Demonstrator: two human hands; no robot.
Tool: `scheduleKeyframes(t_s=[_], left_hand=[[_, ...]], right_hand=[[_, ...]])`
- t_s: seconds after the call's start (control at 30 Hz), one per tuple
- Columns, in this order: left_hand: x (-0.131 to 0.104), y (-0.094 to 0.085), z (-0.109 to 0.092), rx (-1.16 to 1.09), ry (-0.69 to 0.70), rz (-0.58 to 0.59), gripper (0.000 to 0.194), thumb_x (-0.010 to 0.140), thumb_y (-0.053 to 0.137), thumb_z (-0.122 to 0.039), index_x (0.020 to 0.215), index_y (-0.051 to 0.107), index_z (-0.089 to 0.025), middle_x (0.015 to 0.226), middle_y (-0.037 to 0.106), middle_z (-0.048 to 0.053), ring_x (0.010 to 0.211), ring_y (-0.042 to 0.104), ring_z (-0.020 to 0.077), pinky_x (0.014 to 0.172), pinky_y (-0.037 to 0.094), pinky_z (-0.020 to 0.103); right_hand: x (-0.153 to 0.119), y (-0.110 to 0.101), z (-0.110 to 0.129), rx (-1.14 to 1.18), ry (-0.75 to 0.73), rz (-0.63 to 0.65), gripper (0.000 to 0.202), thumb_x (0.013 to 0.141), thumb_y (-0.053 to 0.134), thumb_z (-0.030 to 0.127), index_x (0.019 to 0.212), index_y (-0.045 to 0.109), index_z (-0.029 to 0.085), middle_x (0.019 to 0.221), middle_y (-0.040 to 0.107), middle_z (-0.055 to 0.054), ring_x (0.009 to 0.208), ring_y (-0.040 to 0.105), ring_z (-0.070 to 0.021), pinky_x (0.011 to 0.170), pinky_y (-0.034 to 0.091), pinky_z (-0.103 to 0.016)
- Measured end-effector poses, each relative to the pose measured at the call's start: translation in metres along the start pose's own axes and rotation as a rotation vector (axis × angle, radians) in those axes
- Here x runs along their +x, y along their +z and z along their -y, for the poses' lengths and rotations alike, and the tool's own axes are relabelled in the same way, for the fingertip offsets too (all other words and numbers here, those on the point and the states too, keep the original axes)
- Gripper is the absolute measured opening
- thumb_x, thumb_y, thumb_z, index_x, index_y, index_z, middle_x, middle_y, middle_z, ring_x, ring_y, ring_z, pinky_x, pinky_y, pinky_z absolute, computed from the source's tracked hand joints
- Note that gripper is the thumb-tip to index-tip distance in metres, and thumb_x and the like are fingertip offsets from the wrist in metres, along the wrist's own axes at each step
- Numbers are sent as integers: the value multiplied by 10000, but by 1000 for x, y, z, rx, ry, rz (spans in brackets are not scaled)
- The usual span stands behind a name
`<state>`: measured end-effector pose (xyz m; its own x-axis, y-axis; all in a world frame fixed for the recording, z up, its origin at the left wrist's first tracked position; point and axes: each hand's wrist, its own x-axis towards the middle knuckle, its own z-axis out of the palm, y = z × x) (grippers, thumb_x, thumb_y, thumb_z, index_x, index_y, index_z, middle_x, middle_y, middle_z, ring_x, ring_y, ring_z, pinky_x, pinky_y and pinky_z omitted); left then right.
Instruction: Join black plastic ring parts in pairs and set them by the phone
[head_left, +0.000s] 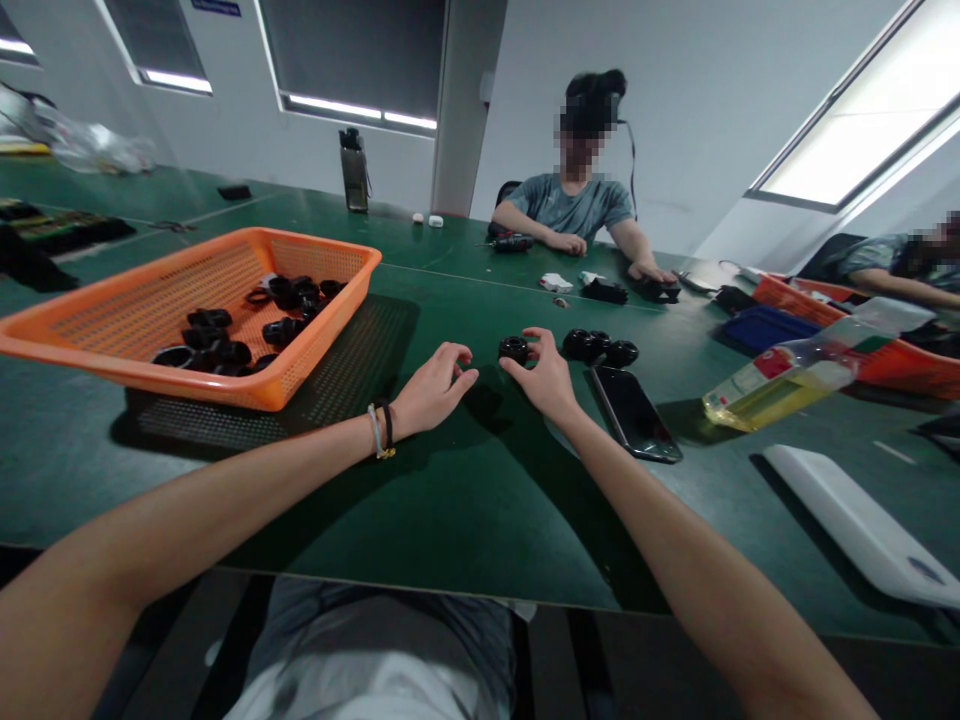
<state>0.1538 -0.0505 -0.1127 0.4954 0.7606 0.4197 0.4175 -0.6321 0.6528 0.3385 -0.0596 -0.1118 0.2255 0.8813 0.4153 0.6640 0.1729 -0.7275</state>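
Note:
My right hand (pixel 549 376) has its thumb and forefinger around a small black, round, ring-shaped part (pixel 514 349) on the green table. To the left, my left hand (pixel 433 388) hovers with loosely bent fingers, thumb apart, and nothing in it. Several similar black parts (pixel 598 346) sit in a cluster just right of my right hand. On my left stands an orange perforated basket (pixel 322 345) with more black plastic parts (pixel 217 345) inside. The exact kind of these parts is too small to make out.
Right of me lie a phone (pixel 636 412), a tilted clear bottle of yellow liquid (pixel 787 380) and a white oblong device (pixel 855 520). A dark drinking bottle (pixel 354 172) stands at the back. Across the table sits a co-worker (pixel 574 205); another orange basket (pixel 911 365) is at right.

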Motion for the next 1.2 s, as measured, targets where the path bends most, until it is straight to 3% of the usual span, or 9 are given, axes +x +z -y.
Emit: scheduleKeyframes(t_s=[0.1, 0.3, 0.43, 0.57, 0.73, 0.97, 1.2], left_hand=[[0, 0, 0, 48, 3, 37, 218, 871, 382, -305, 995, 463, -145, 996, 521, 86, 837, 551, 176, 791, 465, 353], [-1, 0, 0, 173, 51, 159, 224, 873, 405, -330, 973, 486, -147, 1001, 525, 86, 859, 544, 185, 819, 457, 363], [-2, -1, -2, 193, 67, 176, 217, 876, 409, -322, 975, 486, -145, 1023, 519, 90, 868, 539, 183, 826, 455, 357], [-2, -2, -3, 208, 68, 180, 220, 881, 404, -323, 983, 485, -146, 1022, 518, 90, 864, 540, 181, 820, 457, 350], [-3, -2, -3, 234, 93, 185, 224, 883, 399, -328, 972, 494, -146, 1011, 519, 89, 861, 536, 184, 811, 458, 349], [-3, -2, -2, 249, 105, 190, 241, 884, 394, -344, 978, 498, -147, 1015, 519, 91, 873, 540, 193, 793, 461, 348], [-2, -1, -3, 267, 122, 190, 214, 877, 383, -303, 966, 500, -148, 1005, 522, 91, 879, 534, 193, 798, 461, 349]], right_hand=[[7, -8, -3, 1, 39, -111, 476, 628, 626, 307, 1065, 492, 171, 891, 641, -69, 795, 594, -210, 767, 455, -372], [31, -29, -27, 19, 239, -368, 350, 567, 642, 222, 897, 542, 164, 850, 606, -36, 775, 561, -182, 792, 448, -353], [45, -55, -48, 56, 349, -591, 317, 573, 637, 203, 866, 518, 174, 792, 554, 16, 771, 553, -158, 799, 452, -332], [49, -85, -65, -10, 453, -804, 313, 607, 625, 172, 892, 496, 169, 840, 553, -3, 840, 566, -171, 839, 443, -308], [46, -100, -78, -106, 594, -822, 389, 627, 590, 96, 988, 455, 152, 1017, 561, -90, 989, 562, -206, 896, 423, -297], [43, -90, -90, -207, 588, -799, 412, 672, 542, 128, 1065, 423, 155, 1165, 501, -133, 1170, 454, -250, 1024, 319, -385], [44, -91, -105, -197, 667, -745, 473, 612, 507, 82, 1063, 442, 205, 1079, 556, -97, 1104, 509, -270, 969, 377, -443]])
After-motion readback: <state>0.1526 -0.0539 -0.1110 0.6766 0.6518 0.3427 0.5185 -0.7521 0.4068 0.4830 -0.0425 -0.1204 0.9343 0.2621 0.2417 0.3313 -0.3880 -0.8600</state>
